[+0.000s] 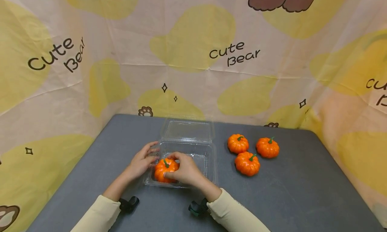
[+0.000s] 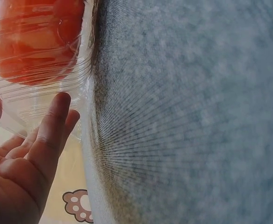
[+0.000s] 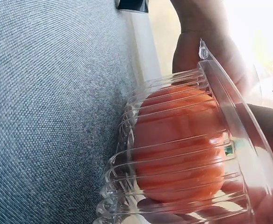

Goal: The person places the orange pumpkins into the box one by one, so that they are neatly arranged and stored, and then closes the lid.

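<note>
A small orange toy pumpkin (image 1: 161,173) with a green stem sits inside a clear plastic clamshell box (image 1: 201,154), at the left of its base. My right hand (image 1: 188,170) grips this pumpkin from the right, thumb at the front and fingers behind. At the box's left side is my left hand (image 1: 139,163), its fingers extended along the wall. In the left wrist view, fingertips (image 2: 59,102) lie against the ribbed outside below the pumpkin (image 2: 38,42). Through the ribbed wall, the right wrist view shows the pumpkin (image 3: 178,144); the right hand's grip is partly hidden there.
Behind the base, the box's lid (image 1: 188,129) lies folded back. Three more orange pumpkins stand on the grey table (image 1: 287,191) to the right: one back left (image 1: 238,144), one back right (image 1: 267,148), one nearer (image 1: 247,164). A printed cloth (image 1: 193,40) hangs behind the table.
</note>
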{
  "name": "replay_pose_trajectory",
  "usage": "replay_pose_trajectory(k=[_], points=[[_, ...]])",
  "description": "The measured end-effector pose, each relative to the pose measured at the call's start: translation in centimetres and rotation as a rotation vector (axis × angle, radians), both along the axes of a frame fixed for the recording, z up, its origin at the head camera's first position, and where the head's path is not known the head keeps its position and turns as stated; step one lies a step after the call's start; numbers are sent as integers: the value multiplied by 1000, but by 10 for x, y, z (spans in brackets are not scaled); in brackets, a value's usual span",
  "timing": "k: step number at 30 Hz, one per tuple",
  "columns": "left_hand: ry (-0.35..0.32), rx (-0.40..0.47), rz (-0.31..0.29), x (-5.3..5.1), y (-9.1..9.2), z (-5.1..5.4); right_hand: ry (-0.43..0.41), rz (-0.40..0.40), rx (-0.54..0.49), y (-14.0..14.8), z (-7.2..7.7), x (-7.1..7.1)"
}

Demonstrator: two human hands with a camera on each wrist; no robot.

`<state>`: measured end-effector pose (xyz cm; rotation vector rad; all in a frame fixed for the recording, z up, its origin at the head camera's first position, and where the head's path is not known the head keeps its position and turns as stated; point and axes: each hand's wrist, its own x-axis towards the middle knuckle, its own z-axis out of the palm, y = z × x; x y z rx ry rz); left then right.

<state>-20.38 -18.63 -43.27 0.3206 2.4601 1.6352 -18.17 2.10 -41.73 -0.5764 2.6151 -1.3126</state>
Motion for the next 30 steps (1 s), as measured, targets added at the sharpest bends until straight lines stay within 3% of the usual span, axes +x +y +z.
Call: replay_pose_trajectory(k=[30], points=[[-12,18,12,1,2,2,31,5,88,1,-1,1]])
